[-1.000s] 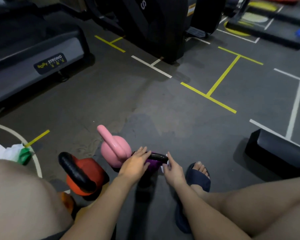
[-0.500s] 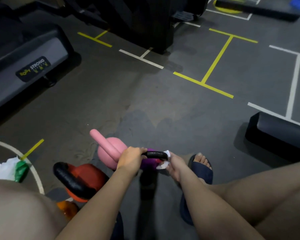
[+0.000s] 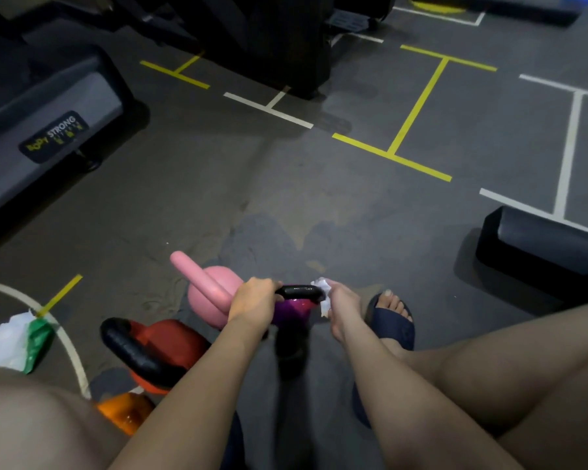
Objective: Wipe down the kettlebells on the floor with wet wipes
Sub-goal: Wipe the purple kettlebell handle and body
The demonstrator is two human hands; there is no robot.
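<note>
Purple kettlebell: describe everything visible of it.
The purple kettlebell has a glossy magenta-purple body and a shiny black handle on top, roughly level. Its lower part is lost in shadow between the arms. The left hand grips the handle's left end; the right hand holds a white wet wipe against its right end. The pink kettlebell sits close on its left.

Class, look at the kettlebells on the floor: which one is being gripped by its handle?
The purple kettlebell: the left hand grips its black handle while the right hand holds a wipe against it. The pink kettlebell and red kettlebell sit further left.
</note>
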